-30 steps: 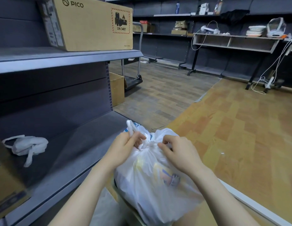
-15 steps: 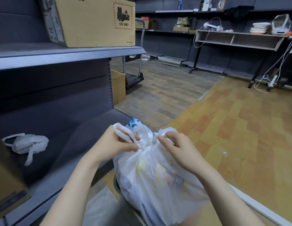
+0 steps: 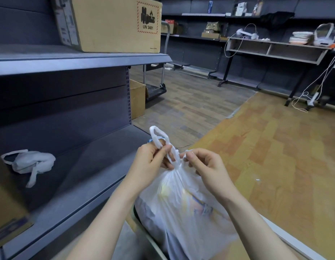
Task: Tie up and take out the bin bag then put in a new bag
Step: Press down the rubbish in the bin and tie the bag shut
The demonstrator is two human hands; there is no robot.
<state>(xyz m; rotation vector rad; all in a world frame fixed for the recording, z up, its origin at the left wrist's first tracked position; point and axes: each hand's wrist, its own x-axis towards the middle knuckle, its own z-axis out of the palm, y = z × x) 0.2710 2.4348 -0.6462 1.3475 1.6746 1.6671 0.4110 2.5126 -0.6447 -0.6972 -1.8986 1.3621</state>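
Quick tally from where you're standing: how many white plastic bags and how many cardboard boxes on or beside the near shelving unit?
White plastic bags: 2, the full bin bag held by both hands, and a crumpled spare bag on the lower shelf.
Cardboard boxes: 3, top shelf, floor, lower shelf edge.
Total: 5

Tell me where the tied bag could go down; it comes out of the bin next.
Bare spots: the lower shelf between the crumpled white bag and its outer end, and the orange floor right of the bin bag. The shelf's near corner holds a cardboard box.
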